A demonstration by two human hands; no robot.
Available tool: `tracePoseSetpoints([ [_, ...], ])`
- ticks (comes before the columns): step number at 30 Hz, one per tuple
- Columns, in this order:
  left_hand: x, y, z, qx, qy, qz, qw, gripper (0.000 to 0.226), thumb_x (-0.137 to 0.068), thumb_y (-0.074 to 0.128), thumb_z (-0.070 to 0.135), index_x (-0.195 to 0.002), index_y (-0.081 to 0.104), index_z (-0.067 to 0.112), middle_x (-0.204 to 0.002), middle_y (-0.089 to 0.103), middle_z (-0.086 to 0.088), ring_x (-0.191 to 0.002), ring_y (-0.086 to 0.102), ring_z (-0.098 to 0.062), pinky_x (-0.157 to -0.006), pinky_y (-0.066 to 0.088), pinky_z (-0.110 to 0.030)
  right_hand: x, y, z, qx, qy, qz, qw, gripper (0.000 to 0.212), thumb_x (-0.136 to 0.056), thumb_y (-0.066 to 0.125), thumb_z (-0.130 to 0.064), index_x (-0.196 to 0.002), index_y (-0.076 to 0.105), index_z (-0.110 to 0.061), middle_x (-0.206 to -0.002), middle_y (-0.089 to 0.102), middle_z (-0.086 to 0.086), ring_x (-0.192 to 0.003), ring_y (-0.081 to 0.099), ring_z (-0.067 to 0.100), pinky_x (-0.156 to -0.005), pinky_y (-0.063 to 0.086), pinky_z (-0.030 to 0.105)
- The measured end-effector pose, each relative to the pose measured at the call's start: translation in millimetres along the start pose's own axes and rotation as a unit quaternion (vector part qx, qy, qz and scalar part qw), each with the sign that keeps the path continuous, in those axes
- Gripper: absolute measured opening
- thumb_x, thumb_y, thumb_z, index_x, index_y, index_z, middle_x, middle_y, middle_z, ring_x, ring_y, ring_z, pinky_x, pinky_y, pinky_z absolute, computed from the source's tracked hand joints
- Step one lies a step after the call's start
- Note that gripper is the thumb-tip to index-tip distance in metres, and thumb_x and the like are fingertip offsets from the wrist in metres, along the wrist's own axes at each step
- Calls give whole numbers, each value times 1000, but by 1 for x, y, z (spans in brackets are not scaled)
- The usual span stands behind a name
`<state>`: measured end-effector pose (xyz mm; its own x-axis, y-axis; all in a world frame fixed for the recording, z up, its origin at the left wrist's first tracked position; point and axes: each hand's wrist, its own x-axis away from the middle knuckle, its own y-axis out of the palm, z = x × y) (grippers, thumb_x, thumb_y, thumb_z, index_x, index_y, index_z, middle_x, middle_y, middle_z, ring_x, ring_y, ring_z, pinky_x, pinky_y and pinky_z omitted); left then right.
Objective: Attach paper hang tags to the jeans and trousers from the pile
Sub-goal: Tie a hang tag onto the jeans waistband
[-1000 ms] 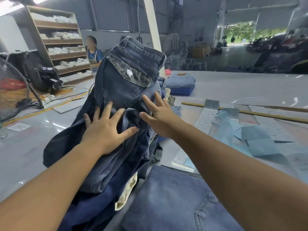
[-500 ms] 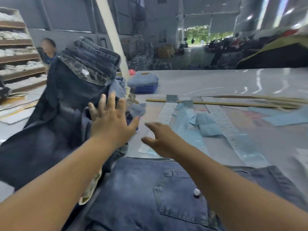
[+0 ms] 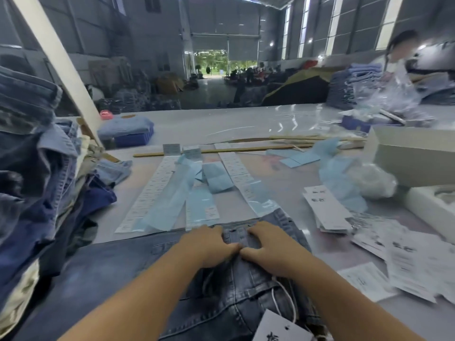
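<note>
A pair of dark blue jeans (image 3: 118, 274) lies flat on the table in front of me, waistband away from me. My left hand (image 3: 209, 244) and my right hand (image 3: 268, 247) both rest on the waistband, fingers curled over the denim near the button, thumbs almost touching. A white paper hang tag (image 3: 280, 328) on a white string lies on the jeans near the bottom edge. The pile of jeans and trousers (image 3: 37, 173) rises at the left. A stack of loose white hang tags (image 3: 327, 210) lies to the right of my hands.
Long white label strips and blue backing paper (image 3: 192, 193) lie beyond the jeans. More white tags and papers (image 3: 406, 262) are scattered at right, by white boxes (image 3: 413, 156) and clear plastic (image 3: 369, 180). A blue basket with folded denim (image 3: 128, 134) stands far left. A person (image 3: 401, 50) is at the far right.
The view swung right, away from the pile. Both hands left the pile and came down onto the waistband of the jeans lying flat before me.
</note>
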<state>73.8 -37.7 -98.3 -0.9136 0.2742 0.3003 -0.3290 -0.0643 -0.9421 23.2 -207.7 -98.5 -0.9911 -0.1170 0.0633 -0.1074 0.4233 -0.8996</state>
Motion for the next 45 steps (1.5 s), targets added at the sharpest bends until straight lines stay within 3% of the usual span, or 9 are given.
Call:
tracePoseSetpoints([
  [10, 21, 8, 24, 23, -29, 127, 991, 68, -86, 47, 68, -133, 46, 18, -133, 44, -8, -123, 44, -31, -97, 45, -46, 33, 1, 22, -115, 57, 36, 991, 60, -76, 71, -42, -131, 52, -28, -110, 56, -7, -95, 57, 9, -76, 47, 22],
  [13, 27, 13, 32, 42, -48, 85, 994, 73, -85, 43, 72, -136, 43, 19, -132, 54, -8, -114, 55, -30, -83, 47, -38, 31, 2, 21, -139, 26, 67, 988, 56, -76, 75, -29, -128, 55, -28, -98, 57, -8, -78, 53, -3, -59, 41, 7],
  [17, 28, 13, 27, 57, -68, 27, 996, 85, -84, 39, 74, -149, 27, 21, -141, 51, -10, -117, 55, -31, -83, 47, -37, 24, 4, 10, -184, -20, 114, 976, 46, -76, 72, -11, -117, 59, -27, -74, 57, -5, -59, 52, -1, -55, 40, 11],
  [22, 31, 7, 4, 205, -27, -9, 978, 63, -81, 43, 73, -118, 44, 22, -102, 58, 1, -84, 54, -15, -59, 34, -32, 2, -8, -9, -218, -80, 188, 955, 38, -76, 71, -3, -99, 57, -30, -77, 58, -7, -62, 53, -3, -58, 43, 11],
  [24, 31, 6, -5, 235, -30, -11, 972, 72, -79, 43, 77, -123, 45, 20, -114, 58, -2, -87, 52, -17, -61, 33, -30, -8, -13, -15, -207, -102, 193, 954, 35, -77, 73, -4, -99, 58, -28, -79, 58, -8, -63, 53, 1, -60, 44, 14],
  [29, 24, 15, -18, 307, -20, 34, 951, 33, -87, 61, 57, -90, 54, 25, -92, 61, 4, -82, 56, -13, -62, 36, -31, -20, -9, -19, -198, -118, 158, 960, 33, -77, 77, -9, -97, 57, -26, -83, 58, -7, -67, 53, 6, -64, 44, 15],
  [34, 18, 9, -32, 410, -83, 175, 891, 19, -85, 69, 31, -94, 66, 15, -94, 70, -7, -91, 65, -26, -83, 52, -37, -21, -14, 0, -264, -20, 109, 958, 25, -83, 73, -14, -104, 61, -18, -89, 65, 0, -75, 61, 14, -69, 55, 29],
  [38, 18, -11, -55, 379, -166, 303, 858, 22, -89, 63, 35, -87, 60, 13, -84, 63, -7, -75, 56, -25, -59, 38, -33, -17, -34, 14, -279, 25, 95, 955, 3, -91, 66, -19, -90, 64, -21, -89, 68, 1, -79, 64, 18, -76, 57, 37],
  [45, 22, 5, -41, 411, -94, 295, 858, 21, -90, 62, 38, -83, 56, 19, -77, 62, -2, -70, 56, -17, -54, 34, -32, -9, -20, -2, -283, 6, -31, 959, 20, -92, 62, -43, -107, 59, -31, -111, 64, -8, -102, 62, 14, -91, 52, 37],
])
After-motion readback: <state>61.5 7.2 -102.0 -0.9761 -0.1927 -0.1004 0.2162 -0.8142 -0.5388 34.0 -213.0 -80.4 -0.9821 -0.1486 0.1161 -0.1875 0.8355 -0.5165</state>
